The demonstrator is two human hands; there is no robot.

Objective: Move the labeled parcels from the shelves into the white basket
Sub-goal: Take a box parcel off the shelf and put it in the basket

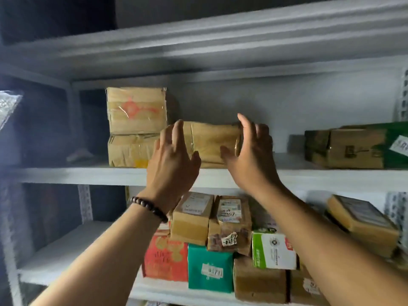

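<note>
You are at the pick-up step: both hands are raised to the brown taped parcel (213, 140) on the middle shelf (88, 175). It sits just right of a stack of two cartons (135, 127) and well apart from the green-and-brown box (353, 149) at the far right. The white basket is not in view, so the drop-off is not yet done.

Next, I judge, you need to press in on both ends, get a firm hold, and draw the parcel straight out over the shelf lip without nudging the stack beside it. More labeled parcels (212, 235) lie on the shelf below.

Your left hand (174, 155) stands at the parcel's left end and your right hand (251, 155) at its right end, palms facing each other, fingers spread wide and nearly straight. Neither hand holds anything; whether the fingertips touch the cardboard I cannot tell through the blur. Both forearms reach up and forward, a bead bracelet (150, 208) on the left wrist
</note>
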